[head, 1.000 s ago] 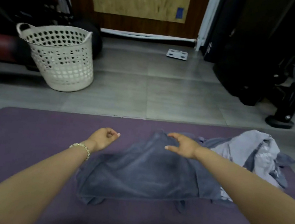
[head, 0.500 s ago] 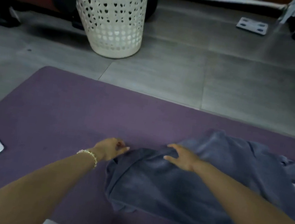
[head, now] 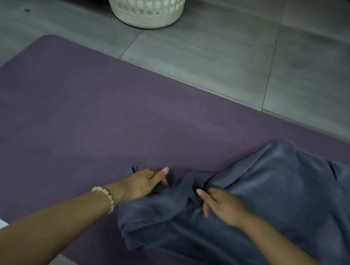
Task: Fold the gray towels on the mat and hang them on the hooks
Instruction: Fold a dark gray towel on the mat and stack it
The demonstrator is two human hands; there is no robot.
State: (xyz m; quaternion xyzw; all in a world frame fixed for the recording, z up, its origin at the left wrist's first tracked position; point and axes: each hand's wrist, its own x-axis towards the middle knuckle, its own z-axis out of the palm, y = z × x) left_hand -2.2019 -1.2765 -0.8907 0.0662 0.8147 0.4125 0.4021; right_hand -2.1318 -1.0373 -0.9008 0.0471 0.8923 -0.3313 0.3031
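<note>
The gray towel (head: 272, 202) is lying rumpled on the right part of the purple mat (head: 81, 119). It is looking soft, limp and light, so it is probably sagging wherever unsupported, and its corners and hems are offering the surest hold. The left hand (head: 143, 183) is pinching the towel's left edge. The right hand (head: 223, 204) is resting on a bunched fold, and I cannot tell whether it is gripping.

Forearms stretched forward, left grip (head: 144, 182) pinching towel (head: 272, 202) corner — right grip (head: 224, 204) near it, pinching a fold
</note>
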